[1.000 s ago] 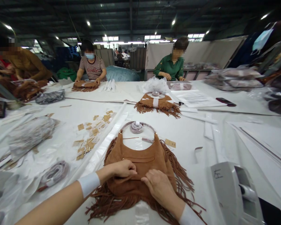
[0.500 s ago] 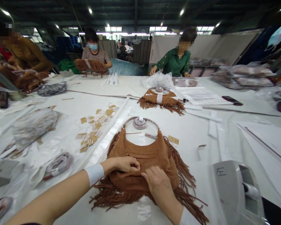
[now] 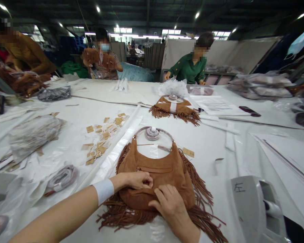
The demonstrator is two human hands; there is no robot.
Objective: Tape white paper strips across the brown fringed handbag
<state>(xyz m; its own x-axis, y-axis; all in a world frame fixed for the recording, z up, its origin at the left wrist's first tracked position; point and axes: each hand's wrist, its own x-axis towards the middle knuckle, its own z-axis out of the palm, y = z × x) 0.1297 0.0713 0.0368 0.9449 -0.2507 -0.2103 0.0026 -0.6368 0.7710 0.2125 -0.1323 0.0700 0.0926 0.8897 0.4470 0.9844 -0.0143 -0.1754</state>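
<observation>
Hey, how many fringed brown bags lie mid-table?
2: the near bag under your left hand and right hand, and the far bag beyond it. Others may be hidden.

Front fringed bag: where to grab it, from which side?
Probably the handle of the bag, upper right of its curve, from above: it's narrow, arches out beyond the bag and leaves an open gap inside there. Skip the far end, where the coiled strap sits close; the fringe splays loose, a poor hold.
</observation>
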